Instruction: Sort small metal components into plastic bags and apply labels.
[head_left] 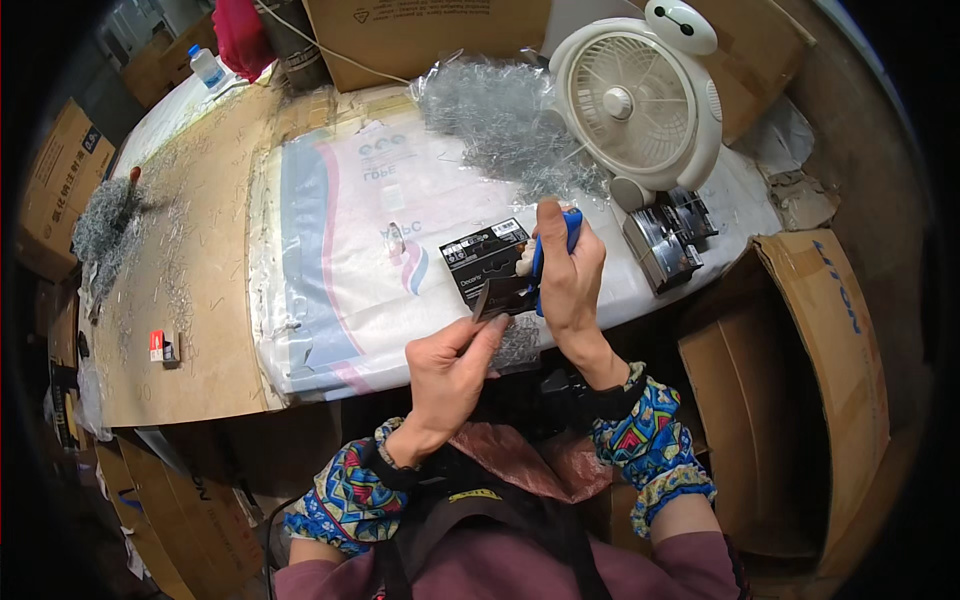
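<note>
My right hand [570, 270] is closed round a blue-handled hand tool [573, 228]; its working end is hidden behind my fingers. My left hand [452, 368] pinches a small black printed card packet [512, 298] between thumb and forefinger, close beside the tool. Just behind the two hands, a black printed box [484, 250] lies on the white plastic sheet [350, 250]. A clump of thin silvery wire pieces [518, 342] shows next to my left fingertips at the table's near edge.
A white fan [632, 100] stands back right, beside a large heap of silvery wire pieces [490, 115]. Bundled black boxes [660, 245] sit to the right. An open cardboard carton [790, 400] is at lower right. Far left are another wire heap [105, 225] and a small red-and-white box [163, 347].
</note>
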